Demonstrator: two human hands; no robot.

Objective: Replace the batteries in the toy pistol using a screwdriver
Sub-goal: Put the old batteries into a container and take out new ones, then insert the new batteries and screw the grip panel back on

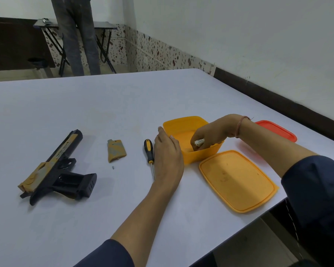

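- Head view: the right hand (210, 134) reaches down into the yellow box (191, 135) at 3 o'clock, fingers pinched around a white battery (199, 141).
- The left hand (167, 153) rests flat against the box's left wall, fingers straight and together, holding nothing.
- The screwdriver (149, 153) lies just left of that hand.
- The toy pistol (56, 168) lies at 9 o'clock, grip open; its cover (116, 150) and a small screw (113, 167) sit between pistol and screwdriver.
- The yellow lid (237, 180) lies at 4 o'clock, a red lid (278, 131) behind the right wrist.
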